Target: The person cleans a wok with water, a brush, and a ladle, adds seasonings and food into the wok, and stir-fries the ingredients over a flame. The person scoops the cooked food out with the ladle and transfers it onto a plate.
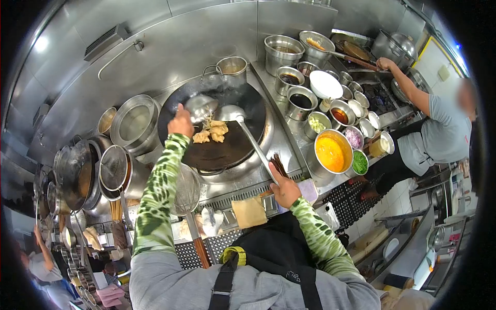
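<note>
A large dark wok [227, 150] sits on the stove in front of me. Several golden, battered-looking pieces of food [218, 130] lie together inside it. My right hand [284, 191] is wrapped round the long handle of a wok ladle [253, 142], whose rounded head rests near the middle of the wok, just behind the food. Over the wok's left side, my left hand [181, 123] is closed beside a second, wide metal ladle [202, 107]. It appears to grip that ladle, though its handle is mostly hidden.
To my right stand several metal pots, a pot of orange liquid [331, 152], chopped greens [360, 163] and a white bowl [326, 84]. A wire strainer [186, 191] and a folded cloth [249, 212] are at the front. A co-worker [439, 124] holds a long handle at right.
</note>
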The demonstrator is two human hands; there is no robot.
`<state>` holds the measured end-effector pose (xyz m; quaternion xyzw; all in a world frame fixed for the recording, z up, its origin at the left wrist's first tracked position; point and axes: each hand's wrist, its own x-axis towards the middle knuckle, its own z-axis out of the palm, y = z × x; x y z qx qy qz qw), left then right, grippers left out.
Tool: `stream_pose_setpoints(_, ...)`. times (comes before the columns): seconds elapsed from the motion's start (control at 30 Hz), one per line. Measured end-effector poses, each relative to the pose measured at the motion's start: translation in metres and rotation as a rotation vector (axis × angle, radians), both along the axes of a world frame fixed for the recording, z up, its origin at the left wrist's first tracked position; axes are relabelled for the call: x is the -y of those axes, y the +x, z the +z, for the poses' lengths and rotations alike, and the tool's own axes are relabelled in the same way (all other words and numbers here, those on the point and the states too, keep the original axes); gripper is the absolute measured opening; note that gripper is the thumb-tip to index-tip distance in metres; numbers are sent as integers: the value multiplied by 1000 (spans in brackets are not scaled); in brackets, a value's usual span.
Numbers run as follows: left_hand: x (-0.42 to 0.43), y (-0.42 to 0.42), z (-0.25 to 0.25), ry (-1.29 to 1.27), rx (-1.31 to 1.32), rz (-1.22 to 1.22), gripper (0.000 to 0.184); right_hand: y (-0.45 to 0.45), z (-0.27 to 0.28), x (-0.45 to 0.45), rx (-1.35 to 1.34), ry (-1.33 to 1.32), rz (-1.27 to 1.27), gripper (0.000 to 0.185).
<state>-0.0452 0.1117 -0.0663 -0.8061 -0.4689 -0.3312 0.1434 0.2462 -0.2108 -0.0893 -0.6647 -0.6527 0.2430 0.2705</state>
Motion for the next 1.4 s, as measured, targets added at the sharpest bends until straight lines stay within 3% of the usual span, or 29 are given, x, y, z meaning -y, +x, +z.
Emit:
stream_pose_setpoints(0.07,-1,-3,27,4,-26,115,4,5,-2,-3,-16,16,35,75)
stream_pose_setpoints(0.13,-4,-9,33,199,136,138,9,6,2,-4,2,-24,17,75)
stream_pose_setpoints(0.2,13,2,22,11,67,75,11,5,14,-4,-24,-120,-4,75)
stream_pose_setpoints(0.27,36,15,15,-296,-193,41,18,12,5,-4,4,-68,32,76)
stream_pose_setpoints(0.47,54,6,43,-80,197,384,16,38,0,4,64,-78,145,79)
stream_pose_setpoints(0.5,55,8,39,112,232,343,9,42,-1,6,65,-71,156,80)
stream_pose_setpoints(0.53,60,17,32,150,187,296,9,47,-1,6,68,-79,163,80)
stream_pose_setpoints(0.6,74,33,23,-230,-37,154,9,56,-2,9,76,-106,177,80)
stream_pose_setpoints(0.63,80,35,20,-205,-25,217,8,61,-5,10,94,-106,175,80)
stream_pose_setpoints(0.67,81,28,19,-168,174,322,9,65,-5,10,76,-104,170,80)
stream_pose_setpoints(0.8,125,5,39,-94,447,417,15,89,-31,14,-22,43,237,79)
stream_pose_setpoints(0.87,164,-5,49,-68,607,435,16,96,-44,13,13,218,286,80)
stream_pose_setpoints(0.93,209,-25,43,-136,799,403,19,91,-19,19,57,-68,201,77)
stream_pose_setpoints(0.97,239,-34,43,-142,919,321,19,95,-27,20,-97,223,303,74)
stream_pose_setpoints(1.0,286,-32,58,-203,1177,264,17,95,-17,27,-198,165,346,71)
stream_pose_setpoints(1.03,328,-45,59,-210,1305,272,19,103,-41,29,-286,141,353,69)
stream_pose_setpoints(1.07,374,-56,65,-252,1451,298,17,99,-24,40,-451,-61,317,72)
stream_pose_setpoints(1.1,416,-73,64,-219,1523,375,17,94,-5,50,-605,-253,245,74)
stream_pose_setpoints(1.13,458,-88,59,-195,1591,434,17,90,-5,49,-751,-233,252,78)
stream_pose_setpoints(1.17,500,-108,48,-130,1636,514,17,88,15,48,-725,-292,231,77)
stream_pose_setpoints(1.2,528,-132,20,-55,1656,502,16,101,-11,23,-881,-297,313,76)
stream_pose_setpoints(1.27,607,-166,4,96,1829,662,15,112,-14,-11,-783,-387,296,73)
stream_pose_setpoints(1.33,684,-203,-25,407,1981,697,12,99,-13,-34,-625,-319,342,71)
stream_pose_setpoints(1.4,761,-228,-46,706,2009,837,10,76,-2,-39,-674,-267,298,73)
